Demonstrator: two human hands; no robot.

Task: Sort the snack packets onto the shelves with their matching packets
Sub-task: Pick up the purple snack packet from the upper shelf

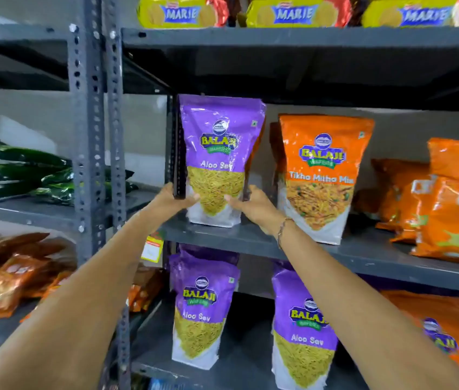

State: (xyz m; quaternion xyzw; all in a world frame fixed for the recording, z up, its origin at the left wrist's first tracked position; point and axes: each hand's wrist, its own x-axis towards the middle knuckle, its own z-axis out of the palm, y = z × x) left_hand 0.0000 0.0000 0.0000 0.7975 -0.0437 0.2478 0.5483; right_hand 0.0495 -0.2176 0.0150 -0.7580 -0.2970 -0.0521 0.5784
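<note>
- Purple Aloo Sev packet [219,161] stands upright on middle shelf [250,237], at its left end, against the rack post [176,147]
- Left hand [176,199] closed round packet's lower left edge, thumb on the front
- Right hand [253,204] grips lower right edge, thumb on the front; bracelet [281,229] at wrist
- Orange Tikha Mitha Mix packet [321,178] upright just beside it on the right, same shelf
- Two more Aloo Sev packets [203,308] stand on shelf below
- Yellow Marie biscuit packs [293,12] on top shelf
</note>
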